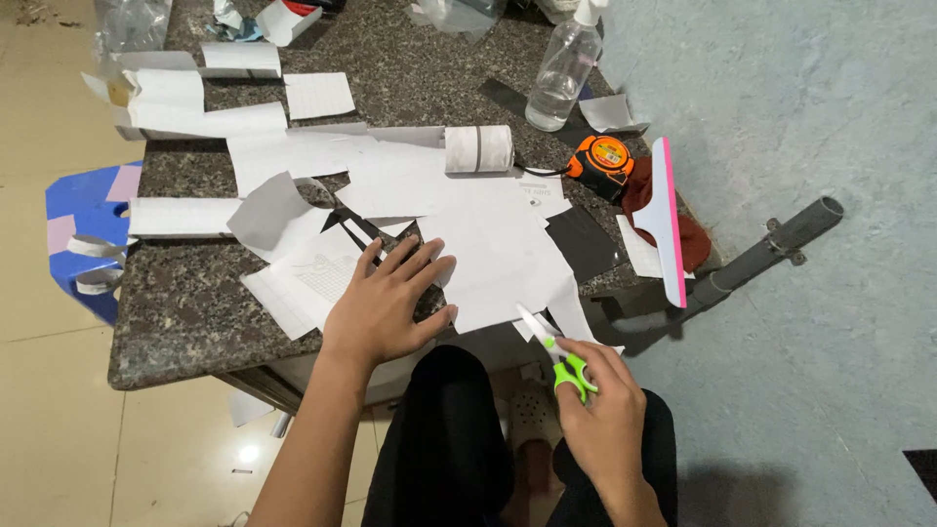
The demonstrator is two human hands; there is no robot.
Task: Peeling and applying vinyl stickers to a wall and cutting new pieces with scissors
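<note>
My left hand (386,303) lies flat with fingers spread on white paper sheets (488,244) and a dark sheet at the near edge of a granite table (185,312). My right hand (605,410) holds green-handled scissors (558,356) just off the table's near edge, blades pointing up-left toward the edge of the large white sheet. My legs in black show below.
A paper roll (478,148), an orange tape measure (603,161), a clear spray bottle (564,68) and a pink-edged white squeegee (669,220) sit at the right. Paper scraps cover the table. A blue stool (83,200) stands left, a grey pipe (771,249) right.
</note>
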